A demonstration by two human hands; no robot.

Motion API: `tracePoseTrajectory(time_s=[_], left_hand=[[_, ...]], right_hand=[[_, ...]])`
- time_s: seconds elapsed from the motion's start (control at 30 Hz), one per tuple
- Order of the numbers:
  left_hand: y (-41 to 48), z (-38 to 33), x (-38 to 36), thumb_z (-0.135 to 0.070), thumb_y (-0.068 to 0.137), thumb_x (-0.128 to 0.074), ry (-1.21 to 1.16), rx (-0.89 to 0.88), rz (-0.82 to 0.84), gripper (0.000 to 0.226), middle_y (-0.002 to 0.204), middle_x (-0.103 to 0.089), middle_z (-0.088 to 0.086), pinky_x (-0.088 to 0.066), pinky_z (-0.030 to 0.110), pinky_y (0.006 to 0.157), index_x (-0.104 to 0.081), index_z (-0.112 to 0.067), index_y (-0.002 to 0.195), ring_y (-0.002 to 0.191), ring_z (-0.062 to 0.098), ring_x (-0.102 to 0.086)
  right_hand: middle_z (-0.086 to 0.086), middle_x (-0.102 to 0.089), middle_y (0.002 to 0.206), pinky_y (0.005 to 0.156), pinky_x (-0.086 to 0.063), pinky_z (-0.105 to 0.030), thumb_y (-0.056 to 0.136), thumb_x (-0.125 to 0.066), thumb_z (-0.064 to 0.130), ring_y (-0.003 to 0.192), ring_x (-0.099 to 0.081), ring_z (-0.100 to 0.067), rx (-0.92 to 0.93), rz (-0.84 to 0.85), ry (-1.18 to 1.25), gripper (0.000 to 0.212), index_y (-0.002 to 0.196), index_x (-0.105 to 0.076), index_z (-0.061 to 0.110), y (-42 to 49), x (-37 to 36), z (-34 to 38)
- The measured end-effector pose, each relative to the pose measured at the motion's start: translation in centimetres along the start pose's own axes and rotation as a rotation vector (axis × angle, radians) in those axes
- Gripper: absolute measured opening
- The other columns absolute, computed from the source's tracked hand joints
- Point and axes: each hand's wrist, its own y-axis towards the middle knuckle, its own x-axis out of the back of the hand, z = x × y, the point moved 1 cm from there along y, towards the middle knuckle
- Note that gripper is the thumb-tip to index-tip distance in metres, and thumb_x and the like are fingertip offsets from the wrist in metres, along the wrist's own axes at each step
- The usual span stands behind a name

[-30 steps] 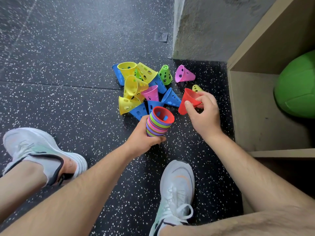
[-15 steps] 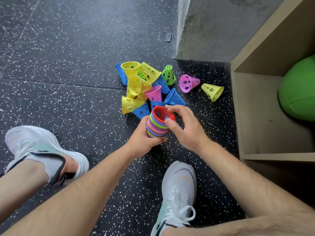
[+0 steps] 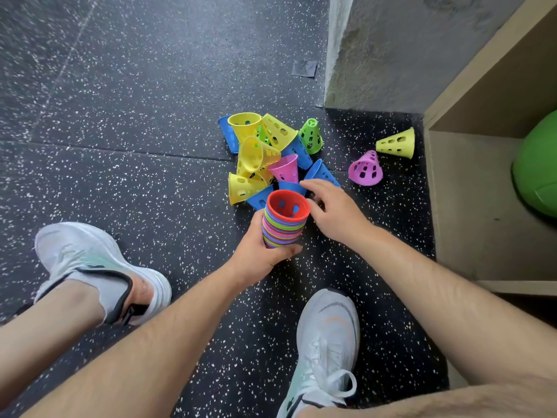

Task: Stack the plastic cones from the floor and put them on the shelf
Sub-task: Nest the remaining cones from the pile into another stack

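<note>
The stacked cones (image 3: 284, 227) are clasped by the left grip (image 3: 259, 254) at frame centre, above speckled black floor (image 3: 120, 146). The right grip (image 3: 337, 212) is held with fingers relaxed beside the loose cones (image 3: 253, 155). A wooden shelf (image 3: 470, 221) is seen at right.

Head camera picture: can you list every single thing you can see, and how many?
Stack of cones: one, many colours, red on top, in the left hand.
Loose cones: over ten, yellow, blue, green, pink, piled on the floor beyond the stack.
Pink cone: one, pink, alone right of the pile.
Yellow-green cone: one, on its side near the shelf.
Shelf: one, beige, at the right.
Ball: one, green, inside the shelf.
Floor: one, black with white specks.
Wall: one, grey, at the back.
Shoes: two, white, on the floor.
Left hand: one, grips the stack.
Right hand: one, reaches to the blue cones by the stack.
</note>
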Motion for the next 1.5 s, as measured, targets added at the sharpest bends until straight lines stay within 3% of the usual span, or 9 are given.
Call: tracePoseTrajectory(time_s=[0.17,0.3,0.43,0.6,0.87,1.0,1.13,1.27,1.5], left_hand=[[0.0,-0.1,0.0,-0.005,0.076,-0.090,0.004,0.004,0.001,0.081,0.126,-0.063,0.003,-0.049,0.016,0.093,-0.043,-0.018,0.141,0.106,-0.001,-0.063],[0.1,0.0,0.0,-0.007,0.075,-0.091,0.011,0.003,0.002,0.081,0.125,-0.063,0.003,-0.050,0.019,0.095,-0.044,-0.020,0.140,0.108,0.002,-0.063],[0.0,-0.2,-0.1,-0.006,0.076,-0.091,0.007,-0.005,0.003,0.080,0.125,-0.062,-0.001,-0.049,0.018,0.095,-0.044,-0.023,0.139,0.108,-0.001,-0.063],[0.1,-0.3,-0.1,-0.025,0.069,-0.091,-0.002,0.007,0.004,0.080,0.124,-0.062,-0.002,-0.053,0.030,0.098,-0.046,-0.033,0.134,0.109,0.006,-0.065],[0.1,-0.7,-0.4,-0.020,0.072,-0.089,0.008,-0.003,0.027,0.075,0.126,-0.061,0.002,-0.054,0.029,0.098,-0.047,-0.033,0.132,0.110,0.007,-0.063],[0.3,-0.9,-0.4,-0.008,0.078,-0.089,0.015,-0.003,0.020,0.073,0.126,-0.062,0.005,-0.052,0.019,0.090,-0.046,-0.031,0.133,0.103,0.001,-0.063],[0.5,-1.1,-0.5,-0.013,0.075,-0.090,0.031,-0.017,0.011,0.072,0.122,-0.062,0.003,-0.052,0.018,0.087,-0.046,-0.042,0.123,0.101,0.000,-0.063],[0.7,-1.1,-0.6,-0.008,0.078,-0.089,0.053,-0.012,0.006,0.069,0.120,-0.062,0.001,-0.053,0.019,0.089,-0.046,-0.042,0.120,0.101,0.001,-0.063],[1.1,-1.2,-0.5,-0.010,0.077,-0.089,0.052,0.024,0.015,0.066,0.117,-0.063,0.004,-0.052,0.017,0.082,-0.048,-0.027,0.126,0.094,-0.001,-0.064]], right_hand=[[0.005,-0.058,0.118,0.089,-0.047,-0.034,0.095,-0.060,0.023,0.099,-0.057,-0.013,-0.021,-0.033,-0.003,0.031,0.127,-0.061,0.022,-0.5,-0.5,0.0],[0.003,-0.058,0.107,0.088,-0.046,-0.037,0.096,-0.059,0.024,0.102,-0.056,-0.019,-0.034,-0.038,0.016,0.015,0.108,-0.068,0.021,-1.7,-1.2,-0.3],[0.004,-0.056,0.106,0.087,-0.045,-0.028,0.098,-0.058,0.023,0.096,-0.054,-0.010,-0.058,-0.131,0.093,0.014,0.109,-0.068,0.022,-2.4,-0.6,-0.4],[0.003,-0.053,0.113,0.081,-0.042,-0.008,0.101,-0.055,0.020,0.091,-0.056,0.002,-0.091,-0.297,0.268,0.013,0.108,-0.066,0.019,-2.6,1.7,0.2],[0.003,-0.058,0.114,0.089,-0.047,-0.016,0.102,-0.054,0.015,0.101,-0.057,0.001,0.066,-0.467,0.351,0.013,0.110,-0.064,0.013,-1.9,4.1,1.8],[0.000,-0.058,0.122,0.095,-0.048,-0.023,0.101,-0.053,0.020,0.114,-0.058,-0.011,0.130,-0.551,0.374,0.014,0.111,-0.062,0.024,-1.8,4.0,2.2],[-0.008,-0.061,0.126,0.102,-0.041,-0.017,0.100,-0.057,0.010,0.120,-0.055,-0.009,0.214,-0.470,0.282,0.015,0.111,-0.067,0.007,-2.5,3.8,2.6],[-0.002,-0.061,0.127,0.107,-0.038,-0.020,0.098,-0.060,0.011,0.126,-0.051,-0.008,0.229,-0.327,0.243,0.013,0.109,-0.068,0.011,-3.5,3.3,2.8],[0.009,-0.063,0.123,0.103,-0.022,-0.004,0.095,-0.065,0.028,0.126,-0.042,0.002,0.163,-0.105,0.208,0.014,0.108,-0.066,0.022,-4.2,2.4,2.9]])
